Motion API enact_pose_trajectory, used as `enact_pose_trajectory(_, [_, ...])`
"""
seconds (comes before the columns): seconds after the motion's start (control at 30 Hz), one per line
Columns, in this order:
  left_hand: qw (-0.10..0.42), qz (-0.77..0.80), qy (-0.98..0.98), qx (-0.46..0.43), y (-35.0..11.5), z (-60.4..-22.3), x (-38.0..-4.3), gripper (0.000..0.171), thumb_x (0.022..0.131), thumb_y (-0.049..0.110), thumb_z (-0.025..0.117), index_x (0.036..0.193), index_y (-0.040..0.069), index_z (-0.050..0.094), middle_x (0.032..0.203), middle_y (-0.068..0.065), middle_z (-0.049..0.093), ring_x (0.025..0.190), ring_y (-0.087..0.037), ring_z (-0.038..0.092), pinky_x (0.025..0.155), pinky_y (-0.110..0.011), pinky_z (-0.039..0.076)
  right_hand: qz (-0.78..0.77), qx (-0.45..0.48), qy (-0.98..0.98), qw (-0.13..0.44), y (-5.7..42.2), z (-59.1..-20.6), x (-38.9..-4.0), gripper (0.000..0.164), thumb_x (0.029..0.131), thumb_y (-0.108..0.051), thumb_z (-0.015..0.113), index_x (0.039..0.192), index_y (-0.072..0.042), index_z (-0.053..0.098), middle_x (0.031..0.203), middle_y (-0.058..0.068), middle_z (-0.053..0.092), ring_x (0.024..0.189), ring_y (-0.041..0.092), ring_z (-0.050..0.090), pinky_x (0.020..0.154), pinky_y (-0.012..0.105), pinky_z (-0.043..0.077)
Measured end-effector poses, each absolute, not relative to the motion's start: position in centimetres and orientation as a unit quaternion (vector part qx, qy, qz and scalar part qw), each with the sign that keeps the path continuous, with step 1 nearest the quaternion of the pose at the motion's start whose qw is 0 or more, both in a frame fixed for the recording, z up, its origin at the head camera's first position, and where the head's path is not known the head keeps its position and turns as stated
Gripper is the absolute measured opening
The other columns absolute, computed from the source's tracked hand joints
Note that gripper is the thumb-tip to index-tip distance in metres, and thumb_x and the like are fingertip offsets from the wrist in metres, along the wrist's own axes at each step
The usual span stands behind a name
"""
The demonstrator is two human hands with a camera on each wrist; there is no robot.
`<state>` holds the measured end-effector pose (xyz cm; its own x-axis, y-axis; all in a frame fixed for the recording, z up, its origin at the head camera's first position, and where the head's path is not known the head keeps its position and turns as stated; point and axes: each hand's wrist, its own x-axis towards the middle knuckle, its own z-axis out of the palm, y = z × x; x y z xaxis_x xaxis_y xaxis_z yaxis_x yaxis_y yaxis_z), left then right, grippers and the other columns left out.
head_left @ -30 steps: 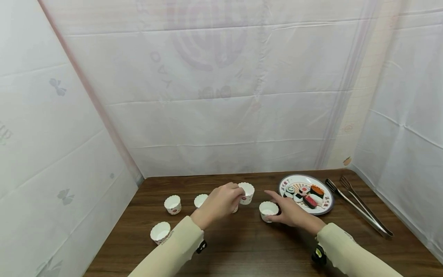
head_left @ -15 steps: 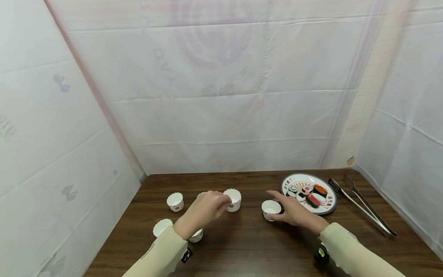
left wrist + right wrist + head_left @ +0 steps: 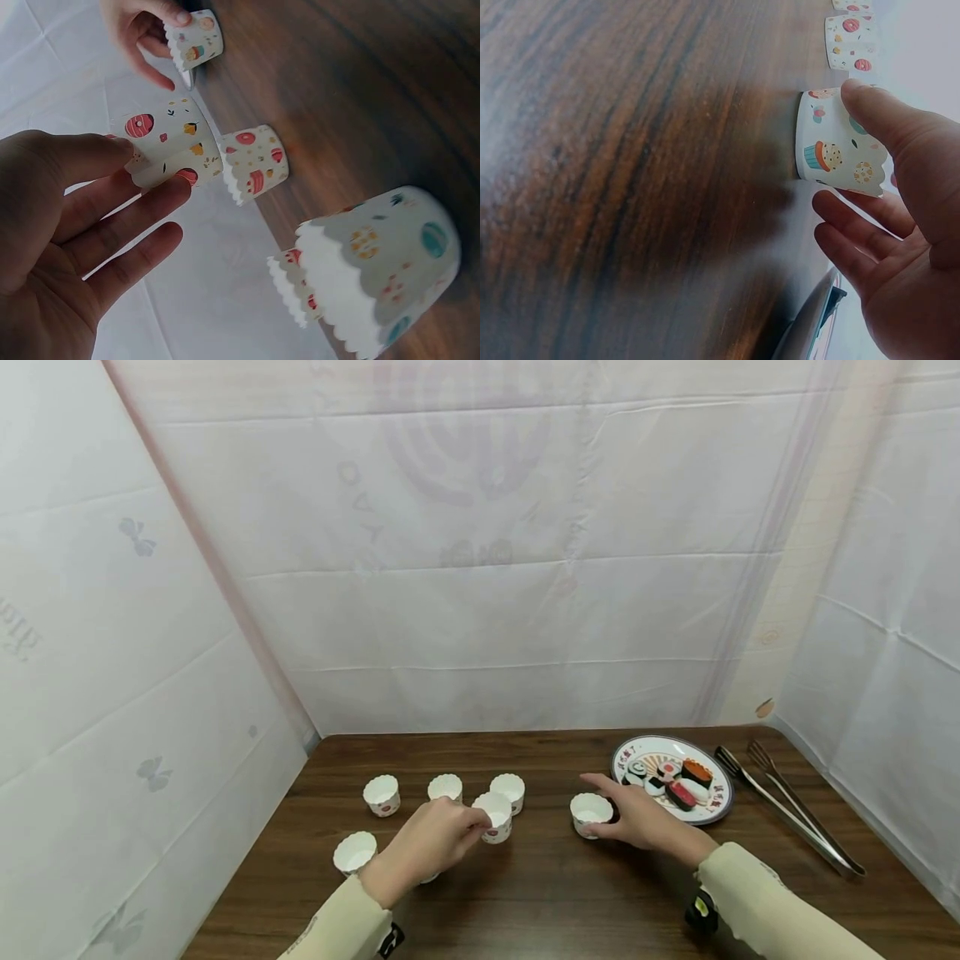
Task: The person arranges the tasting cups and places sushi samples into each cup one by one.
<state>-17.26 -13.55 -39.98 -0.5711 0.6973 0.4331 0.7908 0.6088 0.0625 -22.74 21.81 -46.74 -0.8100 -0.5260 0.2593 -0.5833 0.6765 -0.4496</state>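
My left hand (image 3: 431,839) pinches the rim of a white paper baking cup (image 3: 495,822) between thumb and fingers. In the left wrist view this cup (image 3: 169,142) shows printed donuts; its other fingers are spread behind. Just beyond it another baking cup (image 3: 508,789) stands upright. To the right, my right hand (image 3: 637,818) holds a baking cup (image 3: 591,814) that stands on the table, thumb on the near side, index finger stretched out past it. A printed cupcake shows on this cup (image 3: 829,154) in the right wrist view.
Baking cups stand at the left: one at the back (image 3: 382,796), one beside it (image 3: 445,787), one nearer (image 3: 355,853), and another mostly behind my left hand. A plate (image 3: 626,752) with sushi pieces and metal tongs (image 3: 795,810) lie right on the wooden table (image 3: 540,902).
My left hand has moved left and towards me with its cup, and a standing cup now shows behind it. My right hand has stayed at its cup. The view has shifted slightly.
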Motion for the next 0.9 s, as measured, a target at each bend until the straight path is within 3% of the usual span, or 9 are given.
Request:
enact_pose_trajectory(0.13, [0.180, -0.119, -0.879, -0.424, -13.5, -40.7, -16.8, 0.010, 0.086, 0.004, 0.079, 0.091, 0.013, 0.079, 0.081, 0.007, 0.074, 0.066, 0.002, 0.059, 0.060, -0.019, 0.050, 0.260, 0.302, -0.916, 0.054, 21.8, -46.6, -22.7, 0.075, 0.089, -0.035, 0.082, 0.149, -0.005, 0.048, 0.115, 0.014, 0.072, 0.090, 0.020, 0.069, 0.073, 0.036, 0.053])
enact_pose_trajectory(0.43, [0.154, -0.125, -0.883, -0.425, -13.2, -42.3, -15.9, 0.011, 0.085, 0.004, 0.080, 0.088, 0.015, 0.079, 0.080, 0.010, 0.074, 0.068, 0.005, 0.061, 0.059, -0.017, 0.050, 0.257, 0.305, -0.915, 0.058, 21.8, -46.5, -22.6, 0.073, 0.089, -0.034, 0.082, 0.148, -0.007, 0.049, 0.117, 0.015, 0.072, 0.097, 0.024, 0.070, 0.076, 0.039, 0.054])
enact_pose_trajectory(0.9, [0.134, -0.136, -0.880, -0.435, -13.1, -43.5, -15.4, 0.015, 0.083, 0.000, 0.081, 0.085, 0.015, 0.078, 0.082, 0.011, 0.074, 0.074, 0.004, 0.064, 0.063, -0.014, 0.050, 0.258, 0.308, -0.914, 0.060, 21.6, -46.4, -22.5, 0.074, 0.089, -0.035, 0.082, 0.148, -0.006, 0.049, 0.113, 0.013, 0.072, 0.095, 0.023, 0.070, 0.075, 0.038, 0.054])
